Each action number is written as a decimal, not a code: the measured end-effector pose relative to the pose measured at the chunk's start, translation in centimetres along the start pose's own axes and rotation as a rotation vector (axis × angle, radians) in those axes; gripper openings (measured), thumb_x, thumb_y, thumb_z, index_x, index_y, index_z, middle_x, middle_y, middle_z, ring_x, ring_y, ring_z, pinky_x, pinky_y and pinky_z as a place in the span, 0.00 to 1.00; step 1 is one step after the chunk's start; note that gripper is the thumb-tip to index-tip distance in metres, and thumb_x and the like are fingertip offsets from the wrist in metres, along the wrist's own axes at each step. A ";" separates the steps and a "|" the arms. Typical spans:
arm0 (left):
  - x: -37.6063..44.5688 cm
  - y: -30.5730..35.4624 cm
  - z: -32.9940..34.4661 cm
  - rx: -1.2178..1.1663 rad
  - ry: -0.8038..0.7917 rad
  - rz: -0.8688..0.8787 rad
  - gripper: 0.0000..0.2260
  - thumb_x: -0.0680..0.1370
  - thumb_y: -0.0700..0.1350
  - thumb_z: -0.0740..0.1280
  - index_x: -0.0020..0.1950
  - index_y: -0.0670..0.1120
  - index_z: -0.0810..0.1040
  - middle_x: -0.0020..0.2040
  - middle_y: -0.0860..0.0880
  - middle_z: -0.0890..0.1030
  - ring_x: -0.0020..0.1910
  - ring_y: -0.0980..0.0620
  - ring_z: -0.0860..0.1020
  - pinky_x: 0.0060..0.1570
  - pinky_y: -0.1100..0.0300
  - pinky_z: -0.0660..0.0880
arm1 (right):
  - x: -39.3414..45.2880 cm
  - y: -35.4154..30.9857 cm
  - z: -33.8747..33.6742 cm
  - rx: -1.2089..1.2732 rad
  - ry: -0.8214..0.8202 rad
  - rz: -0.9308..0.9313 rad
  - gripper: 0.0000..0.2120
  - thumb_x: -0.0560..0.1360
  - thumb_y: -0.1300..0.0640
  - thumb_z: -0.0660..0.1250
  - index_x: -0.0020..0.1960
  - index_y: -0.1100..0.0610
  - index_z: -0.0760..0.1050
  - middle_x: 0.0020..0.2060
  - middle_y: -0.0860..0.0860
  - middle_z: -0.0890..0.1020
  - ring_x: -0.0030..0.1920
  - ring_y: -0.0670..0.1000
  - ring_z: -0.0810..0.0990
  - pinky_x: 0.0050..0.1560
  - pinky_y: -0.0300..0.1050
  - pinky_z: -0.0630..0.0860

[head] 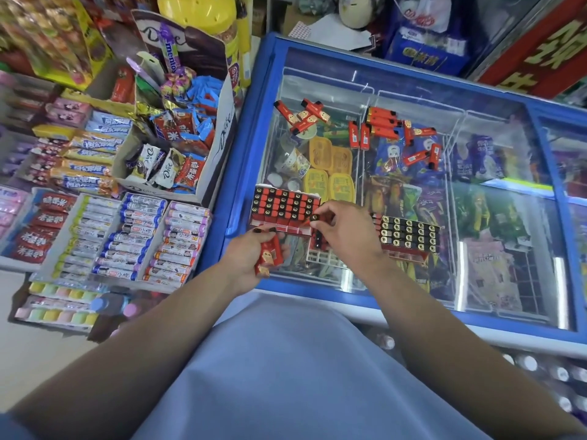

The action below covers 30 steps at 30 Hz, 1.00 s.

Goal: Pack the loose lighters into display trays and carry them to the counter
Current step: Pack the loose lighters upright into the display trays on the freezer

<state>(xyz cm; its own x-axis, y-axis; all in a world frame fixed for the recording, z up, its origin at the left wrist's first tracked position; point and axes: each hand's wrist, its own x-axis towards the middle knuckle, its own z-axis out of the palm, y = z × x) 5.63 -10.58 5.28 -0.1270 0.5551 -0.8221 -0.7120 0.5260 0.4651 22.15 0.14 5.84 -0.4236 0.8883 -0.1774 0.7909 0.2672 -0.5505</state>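
Now filling the left display tray, on the freezer lid near its front-left corner.

Right hand (pixel 341 231) pinches one lighter (pixel 315 217) at its fingertips, at the right end of the left display tray (pixel 286 208), which looks almost full. Left hand (pixel 254 250) is clenched round a small bundle of lighters (pixel 269 256), just in front of that tray. A second tray (pixel 409 234) stands to the right, apparently full. Loose lighters (pixel 381 128) lie scattered toward the lid's back edge, well apart from both trays. Risks, as I judge them: a lighter pushed in off-line could jam or tip its neighbours; the left bundle may slip while attention is on the right hand; the glass freezer lid (pixel 413 90) is smooth, so a nudged tray could slide toward the front edge.
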 end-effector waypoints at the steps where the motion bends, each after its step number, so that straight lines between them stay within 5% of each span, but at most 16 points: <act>1: -0.2 0.0 0.1 -0.012 -0.021 0.012 0.06 0.84 0.37 0.63 0.58 0.37 0.78 0.44 0.41 0.84 0.34 0.48 0.85 0.28 0.60 0.79 | 0.1 0.1 0.6 -0.048 0.023 -0.039 0.09 0.75 0.53 0.76 0.54 0.51 0.83 0.46 0.45 0.82 0.44 0.45 0.78 0.52 0.48 0.80; 9: 0.1 -0.4 -0.8 0.039 -0.025 0.086 0.03 0.81 0.41 0.70 0.53 0.42 0.82 0.48 0.41 0.87 0.44 0.46 0.86 0.44 0.55 0.84 | 0.7 0.4 2.3 -0.188 0.094 -0.080 0.09 0.75 0.49 0.75 0.53 0.50 0.83 0.46 0.45 0.78 0.50 0.48 0.78 0.50 0.47 0.79; 13: -0.1 -0.3 -0.6 0.036 -0.035 0.083 0.05 0.81 0.42 0.70 0.54 0.41 0.82 0.50 0.40 0.87 0.43 0.46 0.87 0.41 0.56 0.84 | 0.4 0.2 2.3 -0.263 0.090 -0.116 0.13 0.76 0.46 0.74 0.59 0.48 0.83 0.47 0.44 0.77 0.51 0.48 0.79 0.48 0.48 0.80; 17: -0.3 0.1 -0.3 0.033 -0.045 0.084 0.10 0.82 0.45 0.68 0.59 0.40 0.81 0.49 0.41 0.87 0.40 0.47 0.86 0.35 0.57 0.83 | -0.8 -0.9 1.4 -0.004 0.103 -0.082 0.08 0.77 0.46 0.73 0.52 0.49 0.84 0.43 0.43 0.80 0.41 0.45 0.79 0.45 0.49 0.81; 22: 0.0 0.4 0.4 0.024 -0.018 0.081 0.11 0.84 0.43 0.65 0.65 0.44 0.79 0.53 0.43 0.87 0.48 0.44 0.86 0.44 0.50 0.83 | -3.4 -3.4 0.6 0.349 -0.146 0.142 0.16 0.70 0.40 0.78 0.46 0.49 0.78 0.37 0.45 0.84 0.36 0.43 0.81 0.36 0.40 0.74; 27: -0.3 0.1 1.7 0.090 -0.094 0.091 0.07 0.84 0.38 0.64 0.52 0.45 0.82 0.41 0.45 0.85 0.29 0.53 0.81 0.25 0.61 0.77 | -3.9 -3.4 1.2 0.399 -0.193 0.241 0.18 0.68 0.50 0.81 0.47 0.52 0.74 0.38 0.47 0.84 0.36 0.43 0.81 0.35 0.37 0.72; 30: -0.1 -0.3 2.0 0.098 -0.102 0.095 0.07 0.84 0.39 0.64 0.57 0.43 0.81 0.51 0.41 0.87 0.43 0.48 0.87 0.42 0.55 0.84 | -4.2 -2.5 0.6 0.424 -0.235 0.303 0.19 0.71 0.56 0.79 0.55 0.50 0.72 0.44 0.49 0.83 0.42 0.50 0.84 0.42 0.47 0.80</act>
<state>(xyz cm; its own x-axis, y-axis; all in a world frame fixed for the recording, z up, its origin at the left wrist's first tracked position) 7.23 -9.48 5.92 -0.1160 0.6650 -0.7378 -0.6288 0.5258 0.5728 21.70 -4.54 7.45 -0.3309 0.7822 -0.5279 0.6667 -0.2022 -0.7174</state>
